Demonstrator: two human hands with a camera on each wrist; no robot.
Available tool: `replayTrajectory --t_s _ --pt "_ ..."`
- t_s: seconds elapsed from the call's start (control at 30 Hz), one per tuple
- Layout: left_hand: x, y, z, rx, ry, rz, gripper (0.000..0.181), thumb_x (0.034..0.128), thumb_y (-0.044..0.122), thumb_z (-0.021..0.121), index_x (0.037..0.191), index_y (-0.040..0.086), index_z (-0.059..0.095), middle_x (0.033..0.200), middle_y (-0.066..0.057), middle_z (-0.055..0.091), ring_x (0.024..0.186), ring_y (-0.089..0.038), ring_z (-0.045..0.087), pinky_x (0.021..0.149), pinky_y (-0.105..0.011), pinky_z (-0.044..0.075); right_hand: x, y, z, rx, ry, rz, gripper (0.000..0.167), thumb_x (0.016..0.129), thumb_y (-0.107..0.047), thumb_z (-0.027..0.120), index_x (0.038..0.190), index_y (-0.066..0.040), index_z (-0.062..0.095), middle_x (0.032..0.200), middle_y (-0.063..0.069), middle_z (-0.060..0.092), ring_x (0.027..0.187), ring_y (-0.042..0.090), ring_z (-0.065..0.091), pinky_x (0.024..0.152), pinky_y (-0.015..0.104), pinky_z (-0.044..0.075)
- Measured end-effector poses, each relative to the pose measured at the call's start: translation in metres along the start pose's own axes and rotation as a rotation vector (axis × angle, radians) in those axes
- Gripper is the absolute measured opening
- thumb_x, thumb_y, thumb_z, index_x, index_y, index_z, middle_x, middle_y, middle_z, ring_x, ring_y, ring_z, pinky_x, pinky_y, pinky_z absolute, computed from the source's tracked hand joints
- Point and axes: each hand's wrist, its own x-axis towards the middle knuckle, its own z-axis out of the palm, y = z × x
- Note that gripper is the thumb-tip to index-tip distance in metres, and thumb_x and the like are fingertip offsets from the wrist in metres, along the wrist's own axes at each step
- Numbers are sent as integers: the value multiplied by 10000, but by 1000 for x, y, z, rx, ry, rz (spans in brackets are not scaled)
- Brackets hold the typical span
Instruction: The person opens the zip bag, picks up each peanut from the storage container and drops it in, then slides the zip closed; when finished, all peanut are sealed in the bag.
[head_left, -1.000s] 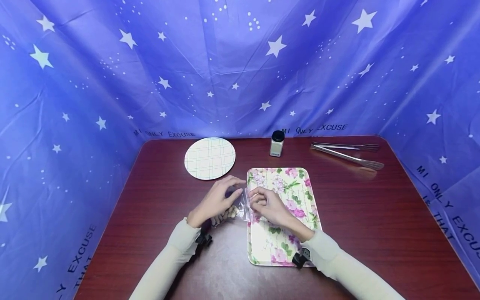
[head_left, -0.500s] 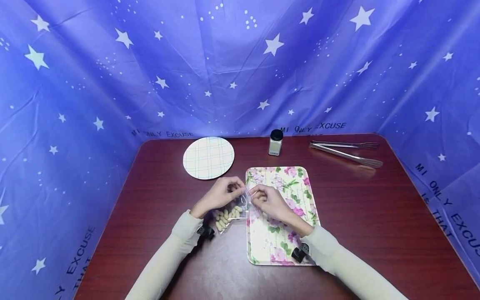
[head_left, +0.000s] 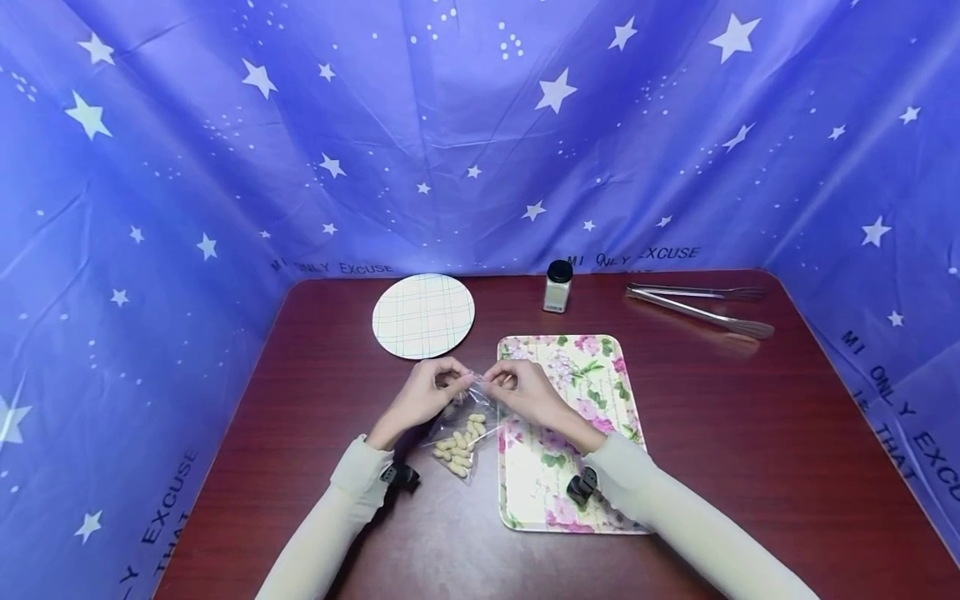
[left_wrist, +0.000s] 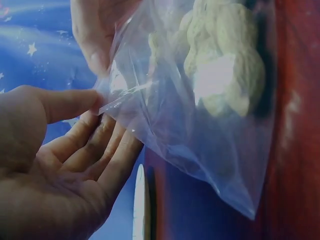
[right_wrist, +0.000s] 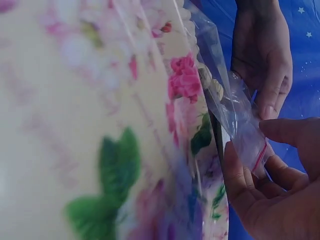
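Note:
A clear zip bag [head_left: 486,408] of unshelled peanuts [head_left: 459,450] hangs between both hands, beside the left edge of the floral tray [head_left: 525,500]. My left hand [head_left: 424,396] pinches the bag's top edge between thumb and fingers. Close by, my right hand [head_left: 531,392] pinches the same edge from the other side. In the left wrist view the peanuts [left_wrist: 225,55] show through the plastic, near the thumb of the left hand [left_wrist: 65,165]. A red strip runs along the bag [right_wrist: 245,125] at the right hand [right_wrist: 280,180] in the right wrist view.
Behind the hands lies a round white plate [head_left: 423,317] with a grid pattern. A black-capped shaker jar [head_left: 557,287] stands at the back, and metal tongs [head_left: 697,310] rest at the back right. A blue star curtain [head_left: 480,133] borders the table [head_left: 720,467].
Both hands have closed in on the bag's top edge, and the right hand has shifted left. The bag has swung to hang lower, with its peanuts now in plain view.

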Motion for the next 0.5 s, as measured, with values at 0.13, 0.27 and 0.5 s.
replayTrajectory --t_s 0.13,0.27,0.5 --pt "-7 -4 -3 -23 69 -18 157 984 149 718 1017 3 767 939 -182 785 829 -291 770 679 -219 578 9 -4 8 -17 -13 -19 141 956 -191 745 980 -56 778 864 71 749 707 49 624 680 194 533" --pt "-13 -7 -5 -53 132 -38 166 973 164 737 1013 10 785 924 -181 797 801 -238 775 657 -217 579 17 -8 16 -15 -28 -24 141 960 -208 748 981 -76 793 859 60 760 694 37 623 658 186 526" --pt "-22 -9 -11 -114 230 -97 174 952 153 762 1027 -1 791 944 -208 795 746 -118 726 643 -196 553 28 -17 24 -35 -49 -48 143 962 -229 748 982 -103 810 846 44 763 689 42 608 661 199 513"
